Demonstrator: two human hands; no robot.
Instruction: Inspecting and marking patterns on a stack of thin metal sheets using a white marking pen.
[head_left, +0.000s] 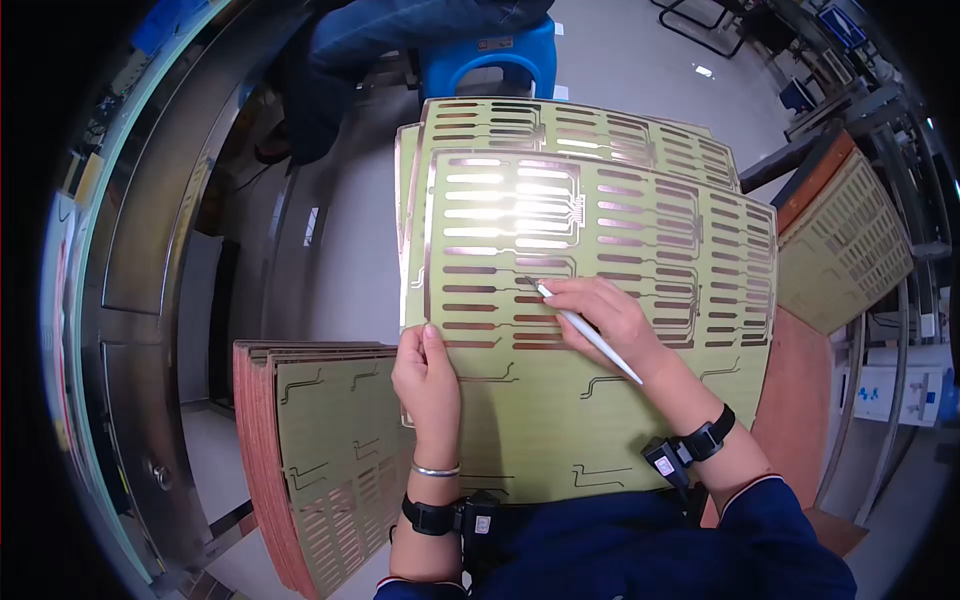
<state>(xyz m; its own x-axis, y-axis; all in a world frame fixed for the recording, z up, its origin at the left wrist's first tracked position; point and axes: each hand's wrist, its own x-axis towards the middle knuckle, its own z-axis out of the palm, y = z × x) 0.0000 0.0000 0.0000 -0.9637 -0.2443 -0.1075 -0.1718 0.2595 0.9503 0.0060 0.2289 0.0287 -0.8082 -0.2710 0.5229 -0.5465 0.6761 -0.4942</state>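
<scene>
A large green circuit board panel [540, 420] with copper traces lies tilted in front of me, its lower edge against my body. My left hand [425, 378] grips its left edge, thumb on top, the other fingers partly hidden at the edge. In my right hand [608, 318] is a slim white pen-shaped tool [612, 352], pinched near its dark pointed tip. That tip rests at or just above the copper strips near the panel's middle; I cannot tell whether it touches. More panels [490, 112] lie beneath, showing past the far edge.
A thick stack of panels [262, 440] stands at lower left. Further panels [850, 245] lean at the right beside a brown board [795, 400]. Beyond my work are a blue stool [490, 62] and another person's leg [370, 45]. A metal cabinet [150, 400] lines the left.
</scene>
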